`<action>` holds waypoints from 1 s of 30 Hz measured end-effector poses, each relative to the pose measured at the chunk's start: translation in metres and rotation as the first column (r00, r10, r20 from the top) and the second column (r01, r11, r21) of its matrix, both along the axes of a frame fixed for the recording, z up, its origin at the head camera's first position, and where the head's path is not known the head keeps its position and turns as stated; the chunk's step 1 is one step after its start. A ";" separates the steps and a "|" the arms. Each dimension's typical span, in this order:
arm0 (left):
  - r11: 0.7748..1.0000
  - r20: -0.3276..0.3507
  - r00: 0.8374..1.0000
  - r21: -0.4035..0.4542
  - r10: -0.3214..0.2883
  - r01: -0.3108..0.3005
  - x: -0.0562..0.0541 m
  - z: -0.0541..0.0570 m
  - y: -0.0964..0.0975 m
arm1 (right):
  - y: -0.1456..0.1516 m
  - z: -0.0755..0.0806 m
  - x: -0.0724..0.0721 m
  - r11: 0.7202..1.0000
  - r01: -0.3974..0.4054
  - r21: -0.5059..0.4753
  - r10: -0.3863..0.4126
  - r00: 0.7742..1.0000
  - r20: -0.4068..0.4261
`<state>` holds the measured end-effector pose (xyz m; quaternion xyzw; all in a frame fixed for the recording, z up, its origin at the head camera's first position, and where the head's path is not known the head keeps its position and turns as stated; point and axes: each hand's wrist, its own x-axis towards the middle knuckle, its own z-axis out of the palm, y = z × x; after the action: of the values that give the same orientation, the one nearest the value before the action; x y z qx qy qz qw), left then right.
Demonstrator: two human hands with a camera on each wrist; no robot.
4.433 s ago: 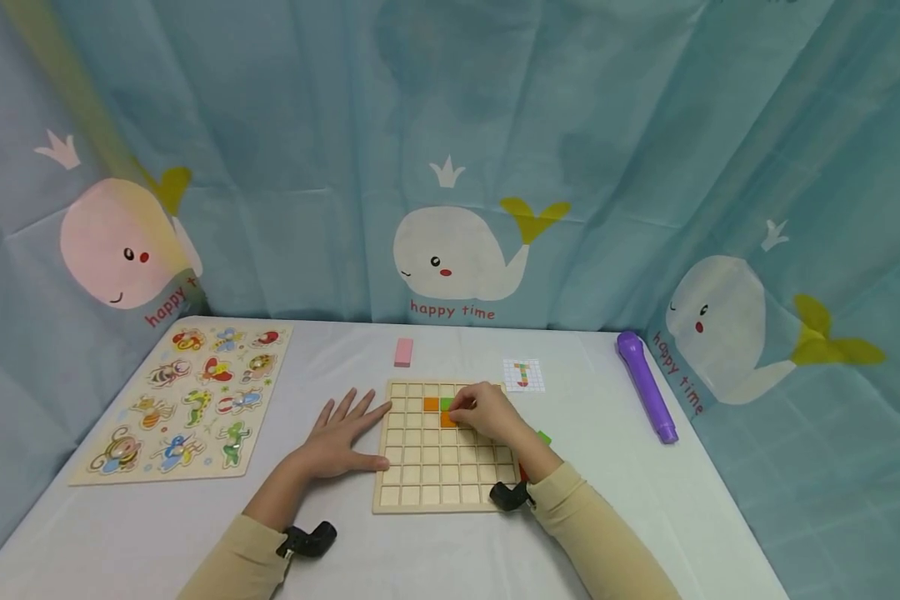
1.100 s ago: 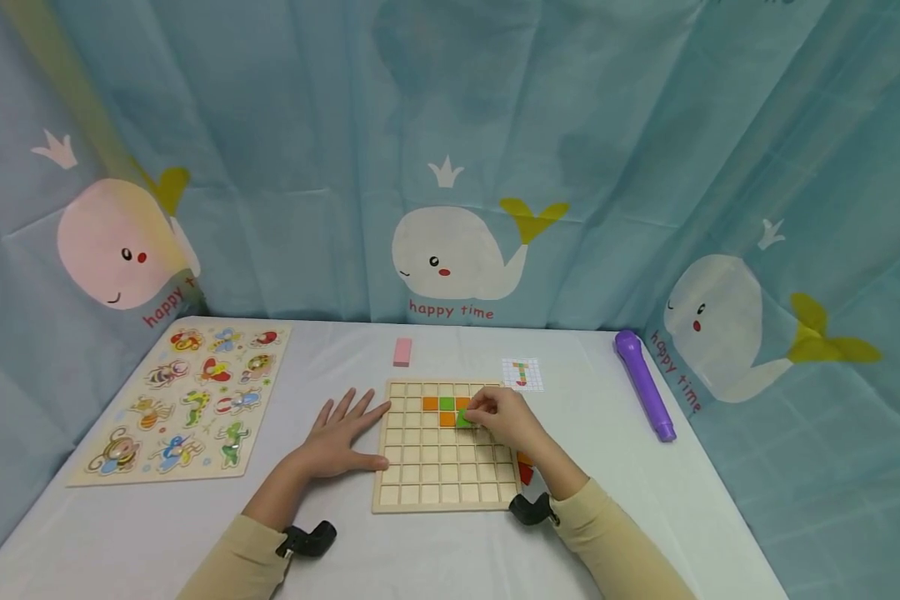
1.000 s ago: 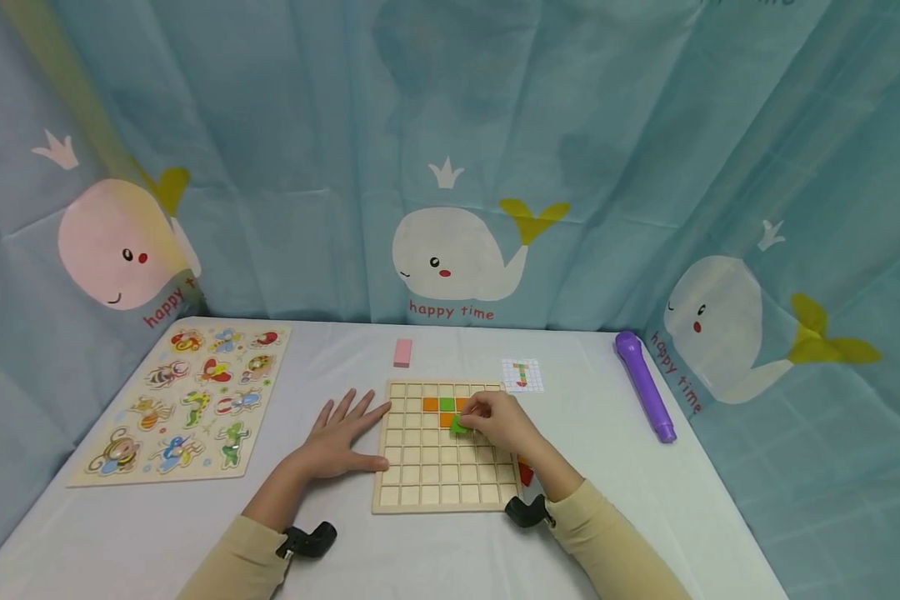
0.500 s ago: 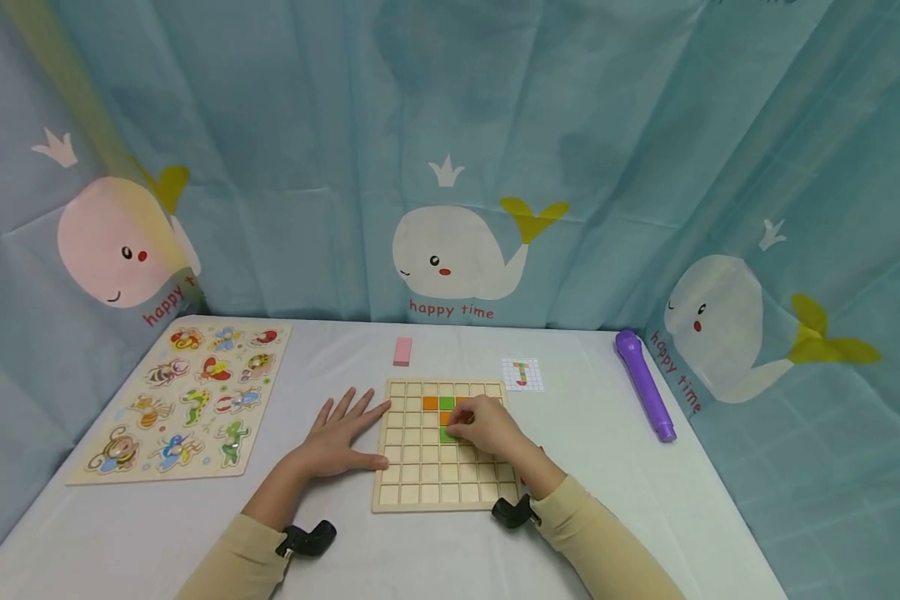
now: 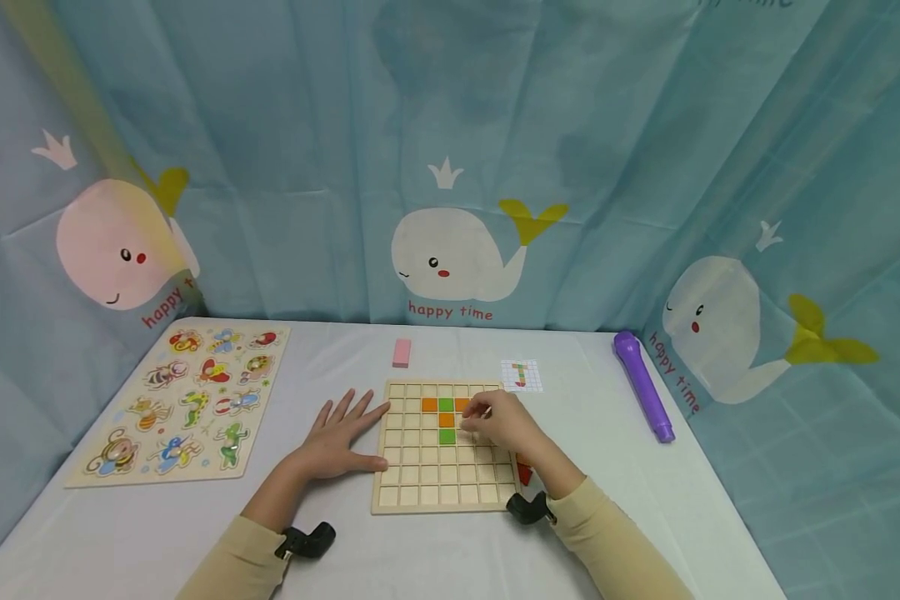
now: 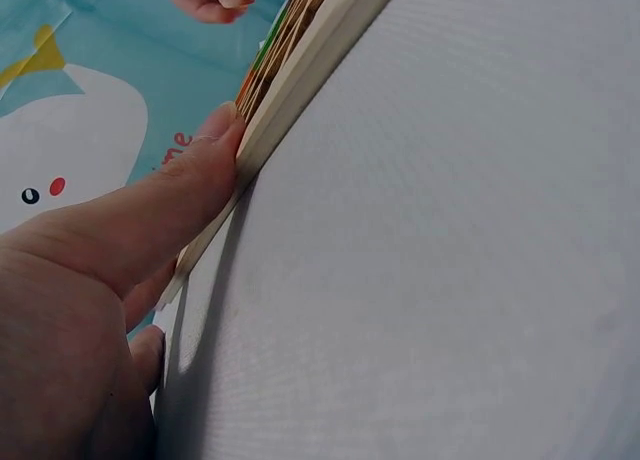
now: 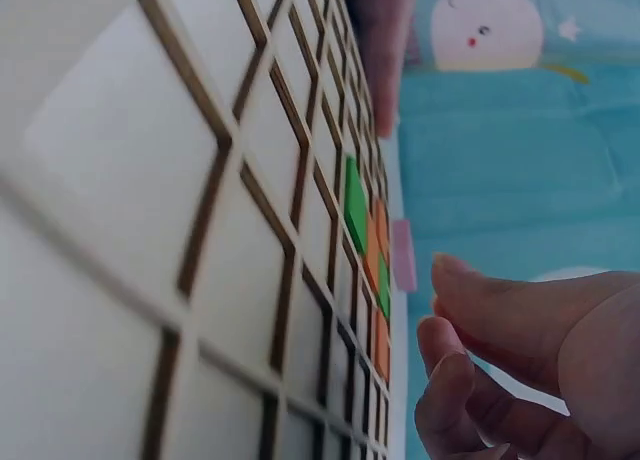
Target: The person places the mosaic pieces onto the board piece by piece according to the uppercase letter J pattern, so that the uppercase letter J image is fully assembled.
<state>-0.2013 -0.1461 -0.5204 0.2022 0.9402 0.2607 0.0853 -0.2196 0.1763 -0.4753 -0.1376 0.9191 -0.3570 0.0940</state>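
A wooden grid board (image 5: 412, 479) lies on the table. In its upper part, orange and green square tiles form a T: an orange tile (image 5: 430, 405), a green tile (image 5: 446, 405) and a partly covered orange tile across the row, then another orange tile (image 5: 446, 420) and a lower green tile (image 5: 447, 437) in the column. My left hand (image 5: 333, 442) rests spread at the board's left edge, fingertip and thumb touching it. Over the board, just right of the column, hovers my right hand (image 5: 508, 425), fingers loosely bent. The right wrist view shows nothing between its thumb and fingers.
Red and orange loose pieces (image 5: 524, 473) show partly behind my right forearm. A small pattern card (image 5: 522, 376) and a pink block (image 5: 402, 353) lie beyond the board. An insect puzzle board (image 5: 255, 433) is at left, a purple stick (image 5: 644, 387) with a rounded head at right.
My right hand brought a green tile to the square below the lower orange one, let it go, and drew back up and right. My left hand has stayed put.
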 end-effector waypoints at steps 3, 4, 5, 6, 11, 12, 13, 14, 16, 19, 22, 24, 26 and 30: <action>1.000 -0.002 1.000 0.001 0.001 -0.001 0.000 0.000 0.000 | 0.010 0.003 0.001 0.999 0.030 0.011 -0.030 1.000 -0.007; 1.000 -0.001 1.000 0.002 0.001 -0.001 0.000 0.000 -0.001 | 0.013 0.003 0.001 0.999 0.038 0.011 -0.038 0.999 -0.008; 1.000 -0.001 1.000 0.002 0.001 -0.001 0.000 0.000 -0.001 | 0.016 0.004 0.002 0.999 0.041 0.010 -0.041 0.999 -0.011; 1.000 0.000 1.000 0.003 0.001 -0.001 0.000 0.001 -0.001 | 0.019 0.004 0.002 0.999 0.044 0.011 -0.043 0.999 -0.012; 1.000 0.007 1.000 0.004 0.004 -0.004 0.001 0.001 0.000 | 0.037 0.002 0.007 0.998 0.068 0.005 -0.068 0.998 -0.006; 1.000 0.009 1.000 0.004 0.005 -0.005 0.001 0.002 0.000 | 0.041 0.002 0.009 0.997 0.079 0.005 -0.079 0.997 0.000; 1.000 0.011 1.000 0.002 0.005 -0.005 0.001 0.002 0.000 | 0.044 0.001 0.010 0.996 0.090 0.006 -0.090 0.996 0.007; 1.000 0.012 1.000 0.000 0.005 -0.005 0.001 0.002 0.000 | 0.048 0.001 0.012 0.995 0.097 0.008 -0.097 0.995 0.011; 1.000 0.015 1.000 -0.002 0.006 -0.006 0.001 0.002 0.000 | 0.056 0.000 0.016 0.994 0.112 0.002 -0.112 0.993 0.040; 1.000 0.018 1.000 0.001 0.007 -0.007 0.002 0.002 0.000 | 0.067 -0.002 0.021 0.994 0.114 -0.003 -0.113 0.991 0.070; 1.000 0.010 1.000 0.006 0.002 -0.002 0.003 0.002 0.001 | 0.077 -0.004 0.024 0.993 0.120 0.002 -0.120 0.989 0.090; 1.000 0.004 1.000 0.003 0.001 -0.001 0.002 0.002 0.001 | 0.082 -0.006 0.027 0.992 0.121 0.017 -0.122 0.988 0.097; 1.000 -0.001 1.000 0.004 0.000 0.000 0.002 0.001 0.001 | 0.086 -0.007 0.029 0.993 0.114 0.032 -0.116 0.988 0.101; 1.000 -0.001 1.000 0.000 0.003 -0.003 0.000 0.000 0.001 | 0.089 -0.010 0.031 0.993 0.104 0.060 -0.110 0.988 0.110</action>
<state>-0.2010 -0.1452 -0.5209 0.2008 0.9406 0.2607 0.0843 -0.1888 0.2654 -0.4858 -0.0648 0.9276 -0.3440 0.1304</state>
